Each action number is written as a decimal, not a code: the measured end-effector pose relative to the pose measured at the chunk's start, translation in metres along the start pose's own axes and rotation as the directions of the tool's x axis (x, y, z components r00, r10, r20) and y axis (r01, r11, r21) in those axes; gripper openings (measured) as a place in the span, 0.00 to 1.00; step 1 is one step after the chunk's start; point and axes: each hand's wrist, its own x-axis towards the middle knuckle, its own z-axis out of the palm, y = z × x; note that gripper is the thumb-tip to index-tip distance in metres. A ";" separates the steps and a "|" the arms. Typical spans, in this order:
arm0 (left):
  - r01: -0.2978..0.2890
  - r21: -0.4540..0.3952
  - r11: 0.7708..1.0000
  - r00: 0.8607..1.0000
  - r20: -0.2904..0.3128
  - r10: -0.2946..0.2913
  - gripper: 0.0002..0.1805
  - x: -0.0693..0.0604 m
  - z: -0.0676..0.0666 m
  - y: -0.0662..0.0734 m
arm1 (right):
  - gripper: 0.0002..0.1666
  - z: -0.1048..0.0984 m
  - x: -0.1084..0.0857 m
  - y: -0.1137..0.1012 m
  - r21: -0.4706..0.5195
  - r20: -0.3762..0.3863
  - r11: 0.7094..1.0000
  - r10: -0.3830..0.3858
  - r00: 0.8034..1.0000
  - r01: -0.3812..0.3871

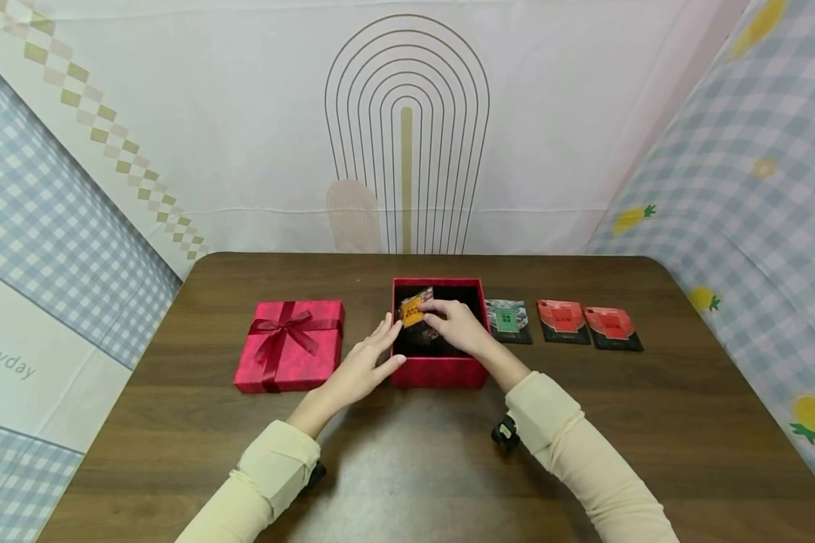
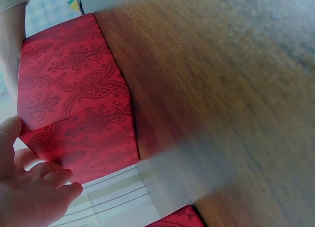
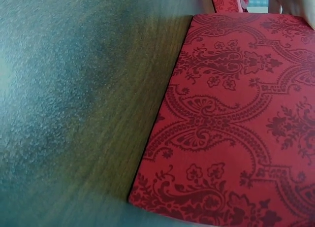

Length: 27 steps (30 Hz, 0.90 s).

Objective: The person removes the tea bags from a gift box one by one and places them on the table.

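Note:
An open red box (image 1: 438, 372) with a dark inside stands at the middle of the table. Over its left part my right hand (image 1: 460, 326) pinches a small packet (image 1: 413, 311) with an orange label; its lower end is down in the box. My left hand (image 1: 360, 366) lies along the box's left side, fingers fairly straight. In the left wrist view, this hand's fingers (image 2: 54, 177) touch the red patterned box wall (image 2: 78, 89). The right wrist view is mostly the box's patterned front (image 3: 231, 118); the packet is out of sight there.
Left of the box lies a red lid (image 1: 251, 366) with a dark red ribbon bow (image 1: 288, 332). To the right, a green-labelled packet (image 1: 507, 320) lies beside the box, then two red-labelled packets (image 1: 564, 320). A patterned cloth (image 1: 265, 128) hangs behind the table.

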 end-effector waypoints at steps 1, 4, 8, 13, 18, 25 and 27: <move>0.001 0.003 1.000 1.000 0.001 -0.001 0.32 0.000 0.000 0.000 | 0.18 0.000 0.000 0.000 0.001 -0.018 1.000 0.001 1.000 -0.001; 0.008 0.005 1.000 1.000 0.008 -0.008 0.32 0.000 -0.001 0.001 | 0.17 -0.002 -0.001 -0.001 0.006 -0.066 1.000 0.010 0.998 -0.010; 0.018 0.004 1.000 1.000 0.021 -0.018 0.32 0.000 -0.001 0.002 | 0.17 -0.003 -0.001 -0.002 -0.002 -0.119 1.000 0.021 0.993 -0.021; 0.023 0.012 1.000 0.999 0.036 -0.024 0.32 0.002 0.000 0.003 | 0.17 -0.007 -0.006 -0.002 0.042 -0.144 0.998 0.050 0.988 -0.045; 0.023 0.007 1.000 0.999 0.043 -0.023 0.32 0.002 0.000 0.004 | 0.18 -0.014 -0.013 -0.003 0.128 -0.131 0.991 0.059 0.990 -0.042; 0.019 0.016 1.000 0.999 0.025 -0.020 0.33 0.000 -0.001 0.002 | 0.20 -0.029 -0.026 -0.004 0.182 -0.149 0.982 0.070 0.986 -0.043; 0.015 0.021 1.000 1.000 0.019 -0.016 0.33 0.000 -0.001 0.001 | 0.20 -0.033 -0.032 -0.001 0.201 -0.154 0.979 0.073 0.985 -0.041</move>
